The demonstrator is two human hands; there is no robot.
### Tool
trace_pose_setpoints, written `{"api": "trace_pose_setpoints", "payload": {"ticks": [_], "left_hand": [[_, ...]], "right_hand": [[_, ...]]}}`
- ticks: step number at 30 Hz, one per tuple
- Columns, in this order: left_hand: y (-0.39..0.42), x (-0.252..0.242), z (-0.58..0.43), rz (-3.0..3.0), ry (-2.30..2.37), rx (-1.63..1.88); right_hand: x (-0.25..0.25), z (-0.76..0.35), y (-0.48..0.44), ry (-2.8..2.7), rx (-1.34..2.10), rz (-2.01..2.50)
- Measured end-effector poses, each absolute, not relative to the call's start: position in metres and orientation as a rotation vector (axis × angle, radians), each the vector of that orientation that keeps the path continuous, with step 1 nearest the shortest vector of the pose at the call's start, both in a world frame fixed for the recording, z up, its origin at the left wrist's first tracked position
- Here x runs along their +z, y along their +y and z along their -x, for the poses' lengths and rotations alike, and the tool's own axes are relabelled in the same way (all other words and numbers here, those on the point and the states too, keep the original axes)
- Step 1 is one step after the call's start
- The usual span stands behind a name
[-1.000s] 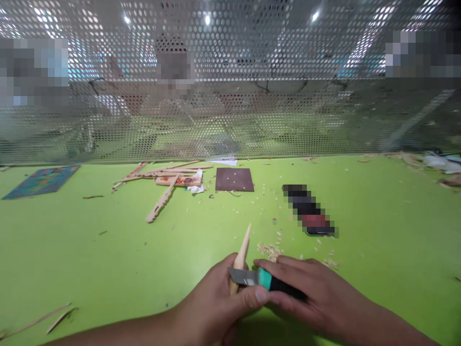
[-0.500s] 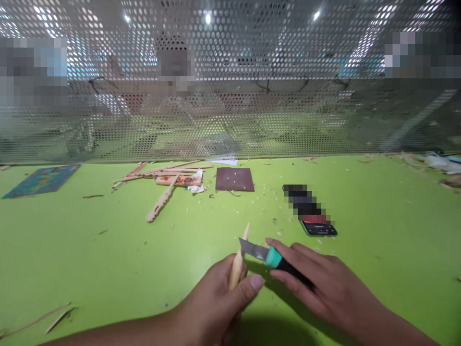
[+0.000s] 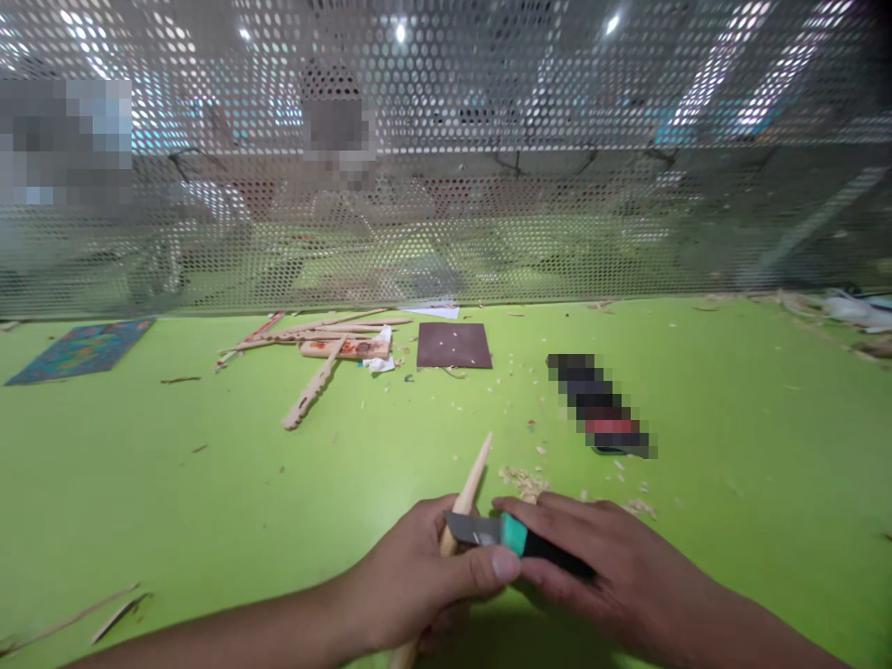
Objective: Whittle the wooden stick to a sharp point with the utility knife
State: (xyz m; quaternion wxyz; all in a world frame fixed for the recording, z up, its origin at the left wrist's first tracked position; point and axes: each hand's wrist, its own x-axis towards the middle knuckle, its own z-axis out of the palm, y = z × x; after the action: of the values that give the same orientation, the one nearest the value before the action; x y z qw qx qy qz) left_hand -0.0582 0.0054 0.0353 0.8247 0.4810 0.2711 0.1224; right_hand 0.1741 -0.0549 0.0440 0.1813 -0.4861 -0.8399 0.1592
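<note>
My left hand [image 3: 428,571] is wrapped round a pale wooden stick [image 3: 475,472], whose tapered tip points up and away over the green table. The stick's lower end shows below the hand. In my right hand [image 3: 599,557] is a utility knife [image 3: 514,534] with a teal and black handle. Its blade lies across the stick just above my left thumb, and that thumb is close to the knife's teal collar. Small wood shavings [image 3: 526,483] lie on the table beyond my right hand.
A perforated metal screen [image 3: 446,232] stands along the back of the table. Before it lie several carved sticks [image 3: 313,383], a brown square sheet [image 3: 454,346] and a patterned mat [image 3: 80,353]. A phone, mostly blurred out [image 3: 599,404], lies at the right. Wood slivers [image 3: 115,618] lie front left.
The knife blade has moved down the stick, from near its tip to close by my left thumb. My right hand has come nearer to my left, uncovering shavings on the table.
</note>
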Motion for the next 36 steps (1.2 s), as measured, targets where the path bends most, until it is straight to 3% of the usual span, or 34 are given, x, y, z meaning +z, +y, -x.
{"api": "trace_pose_setpoints", "payload": {"ticks": [13, 17, 26, 36], "left_hand": [[0.002, 0.033, 0.057, -0.929, 0.579, 0.295], [0.001, 0.03, 0.057, -0.91, 0.566, 0.317], [0.001, 0.031, 0.059, -1.058, 0.63, 0.331], [-0.009, 0.025, 0.054, -0.98, 0.699, 0.388]], "right_hand": [[0.043, -0.164, -0.06, -2.291, -0.097, 1.409], [0.048, -0.174, -0.057, -2.249, -0.038, 1.451], [0.052, -0.174, -0.054, -2.348, 0.491, 1.39], [0.041, -0.167, -0.061, -2.301, -0.007, 1.487]]}}
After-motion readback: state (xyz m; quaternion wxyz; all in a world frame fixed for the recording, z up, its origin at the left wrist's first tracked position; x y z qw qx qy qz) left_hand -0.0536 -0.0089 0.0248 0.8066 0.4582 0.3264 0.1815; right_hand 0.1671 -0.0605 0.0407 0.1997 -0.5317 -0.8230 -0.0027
